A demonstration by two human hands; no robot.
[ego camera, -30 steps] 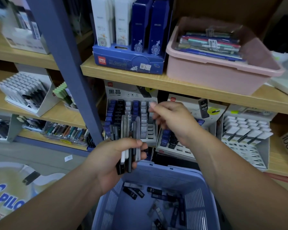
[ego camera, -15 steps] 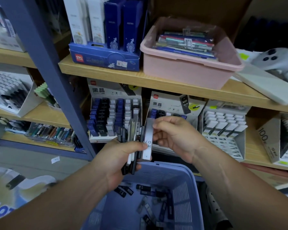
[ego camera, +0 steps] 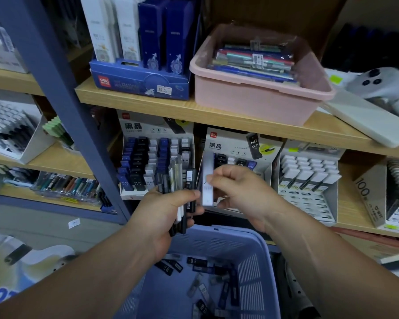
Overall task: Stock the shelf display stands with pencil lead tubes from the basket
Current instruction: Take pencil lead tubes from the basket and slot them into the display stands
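Leftmost, a bundle of pencil lead tubes is gripped upright in the left hand, in front of the left display stand on the lower shelf. Just beside it, 1 pale tube is pinched upright by the right hand, before the right display stand, whose front slots are unfilled. Below both hands, loose tubes are scattered across the floor of the blue basket.
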